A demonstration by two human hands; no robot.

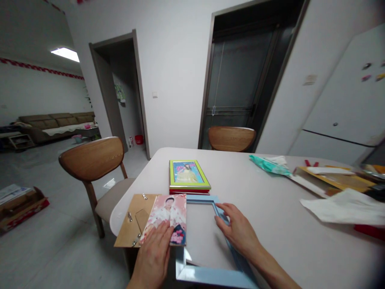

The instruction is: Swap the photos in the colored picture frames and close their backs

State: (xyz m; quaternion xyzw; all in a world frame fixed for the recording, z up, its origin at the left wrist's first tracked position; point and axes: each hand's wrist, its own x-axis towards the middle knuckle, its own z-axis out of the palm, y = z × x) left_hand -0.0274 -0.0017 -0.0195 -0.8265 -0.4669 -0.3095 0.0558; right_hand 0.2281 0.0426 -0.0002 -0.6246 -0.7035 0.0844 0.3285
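Far to the left of the blue frame (pixel 210 277), an open cardboard box (pixel 18 204) is seen on the floor, and nearer to the frame a wooden chair (pixel 93 160) is drawn up to the corner of the white desk (pixel 270 208). Just left of the frame, a brown backing board (pixel 132 220) with small metal clips is laid flat at the desk's edge. A photo print (pixel 167 218) is placed partly over that board, its right edge meeting the frame's left bar. The left hand (pixel 155 255) is spread flat, palm down, on the lower part of the print, with the fingers open and nothing gripped. The blue frame itself is laid flat at the near edge of the desk, its pale inner panel exposed. Directly behind the frame, a green frame (pixel 188 174) holding a picture is stacked on a red one. The right hand (pixel 237 228) is rested on the blue frame's right bar, fingers stretched along it and loosely open, not closed around it. Well behind the frame, a second chair (pixel 231 138) is set against the far side of the desk. To the right of the frame, well apart from it, a teal packet (pixel 267 165), flat cardboard pieces (pixel 337 178) and a white sheet (pixel 345 206) are scattered on the desk.
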